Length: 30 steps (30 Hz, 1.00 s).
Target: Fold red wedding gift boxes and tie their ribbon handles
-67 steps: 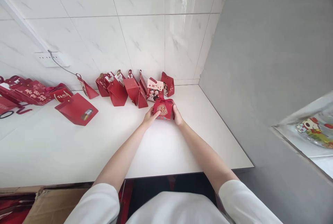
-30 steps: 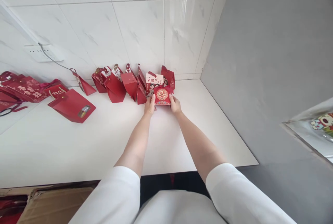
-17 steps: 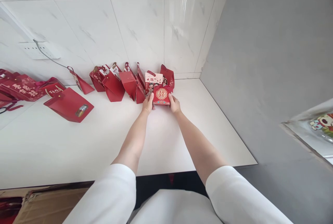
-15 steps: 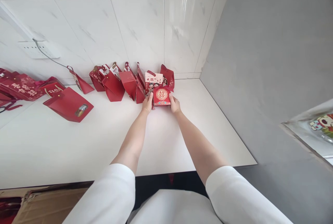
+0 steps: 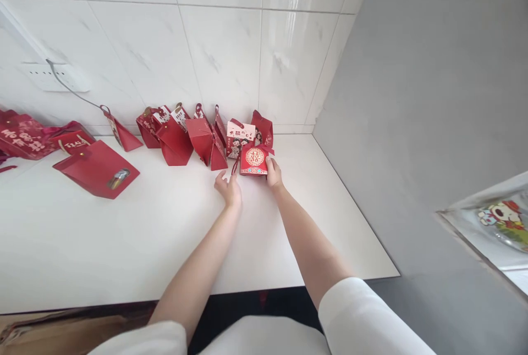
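Note:
A red box with a round gold emblem stands on the white table, in front of a pink-topped box with cartoon figures. My right hand grips the emblem box by its right side. Just left of that box is my left hand, fingers apart and holding nothing. A dark red cord hangs between my left hand and the box. Behind, a red box with a printed couple leans near the wall.
Several red gift boxes line the wall, among them a folded red one. A larger red bag with a small window lies at left. A thin cable runs from a wall socket. A grey panel bounds the right.
My left hand has let go of the emblem box and moved left and nearer to me, its fingers spread. My right hand stays on the box. The view has shifted slightly.

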Each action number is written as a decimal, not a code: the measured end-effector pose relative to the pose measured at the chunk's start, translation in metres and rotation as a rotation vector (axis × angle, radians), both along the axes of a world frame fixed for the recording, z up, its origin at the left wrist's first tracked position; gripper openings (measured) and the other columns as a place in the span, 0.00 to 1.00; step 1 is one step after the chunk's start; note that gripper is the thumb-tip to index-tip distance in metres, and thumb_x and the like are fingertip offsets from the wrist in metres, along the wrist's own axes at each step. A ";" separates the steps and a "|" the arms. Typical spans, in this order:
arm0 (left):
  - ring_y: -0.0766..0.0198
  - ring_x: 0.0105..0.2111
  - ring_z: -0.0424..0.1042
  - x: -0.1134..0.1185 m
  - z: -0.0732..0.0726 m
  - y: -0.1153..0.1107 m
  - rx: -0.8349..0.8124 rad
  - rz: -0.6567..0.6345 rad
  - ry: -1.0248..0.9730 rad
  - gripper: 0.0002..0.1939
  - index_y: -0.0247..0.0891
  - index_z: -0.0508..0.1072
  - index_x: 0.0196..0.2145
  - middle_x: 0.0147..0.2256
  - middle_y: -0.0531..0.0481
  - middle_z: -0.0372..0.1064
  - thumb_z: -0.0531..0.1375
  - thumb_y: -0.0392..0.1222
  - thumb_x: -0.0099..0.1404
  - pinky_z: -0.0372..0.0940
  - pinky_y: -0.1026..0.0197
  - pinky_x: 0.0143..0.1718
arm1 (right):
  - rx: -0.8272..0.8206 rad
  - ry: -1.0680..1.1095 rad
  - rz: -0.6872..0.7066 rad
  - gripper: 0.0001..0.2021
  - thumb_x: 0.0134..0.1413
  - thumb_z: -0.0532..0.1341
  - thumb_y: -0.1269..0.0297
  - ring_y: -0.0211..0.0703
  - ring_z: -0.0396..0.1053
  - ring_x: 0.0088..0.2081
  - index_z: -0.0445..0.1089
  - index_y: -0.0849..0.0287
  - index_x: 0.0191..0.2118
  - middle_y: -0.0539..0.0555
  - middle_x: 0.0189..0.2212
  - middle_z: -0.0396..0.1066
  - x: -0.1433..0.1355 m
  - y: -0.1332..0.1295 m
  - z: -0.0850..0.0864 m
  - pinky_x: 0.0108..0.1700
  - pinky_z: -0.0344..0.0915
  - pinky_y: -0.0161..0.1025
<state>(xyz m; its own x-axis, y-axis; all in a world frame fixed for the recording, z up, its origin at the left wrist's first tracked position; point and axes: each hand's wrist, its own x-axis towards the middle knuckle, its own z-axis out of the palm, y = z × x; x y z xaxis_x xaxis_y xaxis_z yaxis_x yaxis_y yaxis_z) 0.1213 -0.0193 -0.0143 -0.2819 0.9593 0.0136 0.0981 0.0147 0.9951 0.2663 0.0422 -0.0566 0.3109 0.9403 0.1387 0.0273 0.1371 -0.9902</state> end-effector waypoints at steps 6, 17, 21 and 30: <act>0.54 0.68 0.46 0.034 0.024 -0.157 -0.327 -0.249 -0.655 0.30 0.55 0.61 0.60 0.65 0.52 0.51 0.57 0.54 0.60 0.55 0.51 0.64 | -0.011 -0.004 -0.004 0.28 0.55 0.51 0.36 0.52 0.69 0.46 0.71 0.55 0.45 0.55 0.43 0.75 0.001 0.003 -0.001 0.51 0.63 0.46; 0.48 0.57 0.66 0.080 0.033 -0.215 -0.968 -0.843 -1.506 0.39 0.39 0.69 0.55 0.51 0.37 0.69 0.53 0.72 0.58 0.64 0.48 0.54 | -0.005 0.006 0.020 0.27 0.55 0.52 0.36 0.50 0.69 0.44 0.70 0.54 0.44 0.54 0.42 0.75 0.000 -0.002 0.004 0.49 0.63 0.44; 0.45 0.56 0.66 0.079 0.032 -0.218 -0.978 -0.805 -1.332 0.47 0.34 0.65 0.58 0.51 0.35 0.70 0.53 0.75 0.55 0.61 0.46 0.57 | -0.007 -0.002 0.014 0.27 0.55 0.52 0.36 0.50 0.69 0.45 0.69 0.55 0.44 0.54 0.42 0.74 0.000 -0.004 0.006 0.50 0.63 0.44; 0.46 0.58 0.64 0.061 0.038 -0.206 -0.770 -0.885 -0.873 0.42 0.34 0.68 0.57 0.54 0.35 0.68 0.54 0.71 0.59 0.59 0.45 0.59 | -0.010 -0.018 0.021 0.27 0.55 0.52 0.35 0.47 0.68 0.44 0.69 0.55 0.43 0.54 0.41 0.74 0.002 -0.004 0.006 0.48 0.63 0.42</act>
<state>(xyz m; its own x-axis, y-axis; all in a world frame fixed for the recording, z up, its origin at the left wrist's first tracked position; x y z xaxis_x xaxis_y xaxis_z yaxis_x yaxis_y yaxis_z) 0.1826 -0.2255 0.0237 0.7418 0.5106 -0.4347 -0.2598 0.8164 0.5157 0.2678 0.0387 -0.0511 0.2885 0.9480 0.1346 0.0420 0.1279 -0.9909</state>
